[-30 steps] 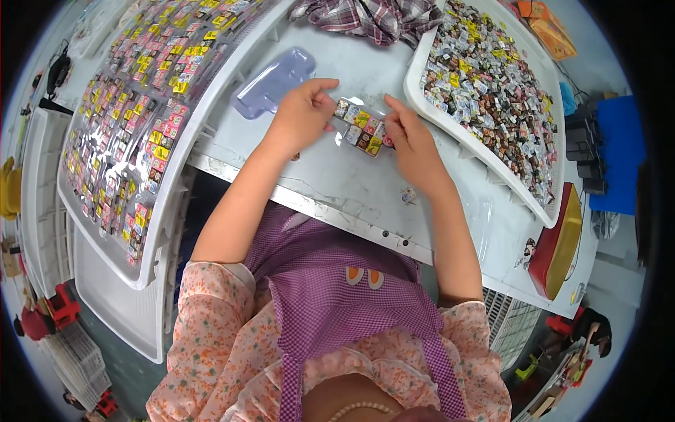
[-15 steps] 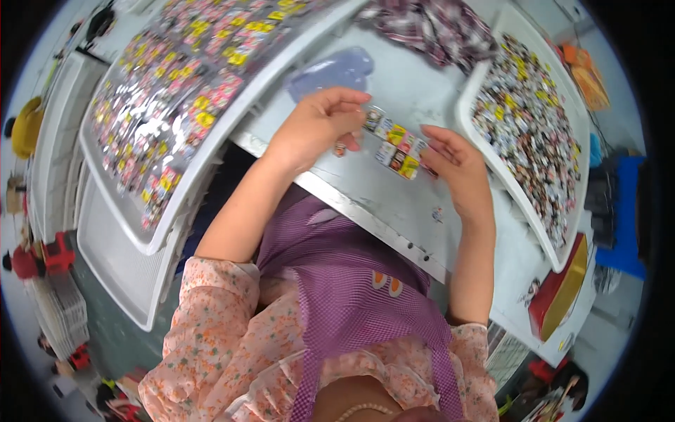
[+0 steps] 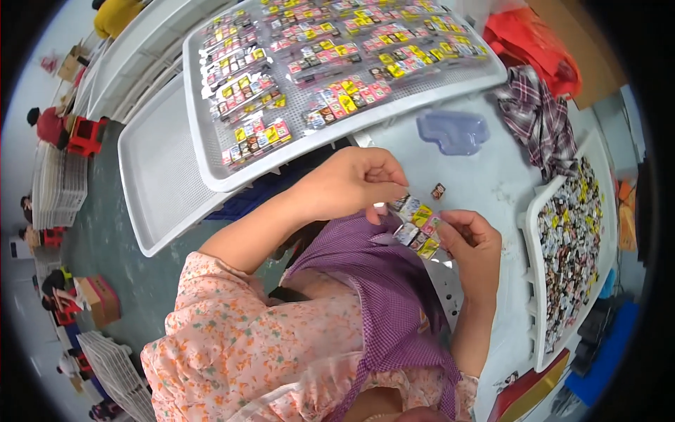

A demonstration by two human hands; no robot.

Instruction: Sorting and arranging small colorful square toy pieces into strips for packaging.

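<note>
Holds both hands close together in front of purple checked apron, by near side of white tabletop. Has left forearm slanting up and rightward, left hand with back upward, fingers curled, thumb stretched out below them. Brings left fingertips to upper-left end of clear plastic pack of small square pieces; can't tell left grip as clamped or only touching. Has right forearm rising from lower right, right hand bent inward toward pack. Clamps right grip on pack's right edge, with thumb on near face and forefinger just above.

Carries pack between both hands, tilted, slanting down to the right. Shows short rows of squares in yellow, pink, white and dark colours under shiny film, with glare near lower right corner. Can't read details on faces, too small.

Just beyond pack, on tabletop: loose dark brown square piece. Farther back: translucent bluish plastic tray, then crumpled plaid cloth. To the left, white mesh tray with filled packs in rows; to the right, white bin full of loose pieces.
</note>
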